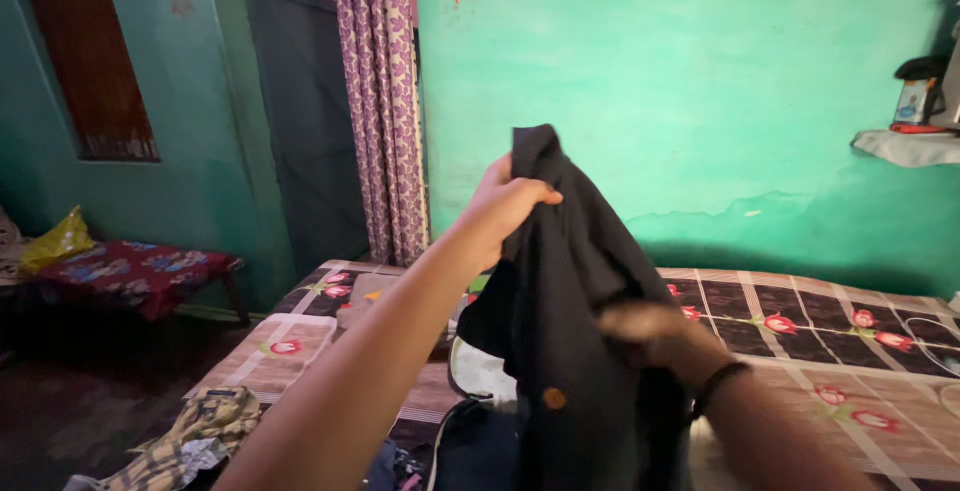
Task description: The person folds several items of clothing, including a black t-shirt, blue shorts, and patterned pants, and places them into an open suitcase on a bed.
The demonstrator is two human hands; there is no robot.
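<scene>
My left hand is raised in front of me and grips the top of a black garment, which hangs down from it. An orange button shows low on the cloth. My right hand, blurred and with a dark band at the wrist, touches the garment's right side at mid height; whether its fingers pinch the cloth I cannot tell. Both hands are over the near edge of a bed.
The bed has a brown checked cover with red flowers. A plaid shirt and other clothes lie at its near left corner. A low cot stands left, a purple curtain hangs behind, and a wall shelf is right.
</scene>
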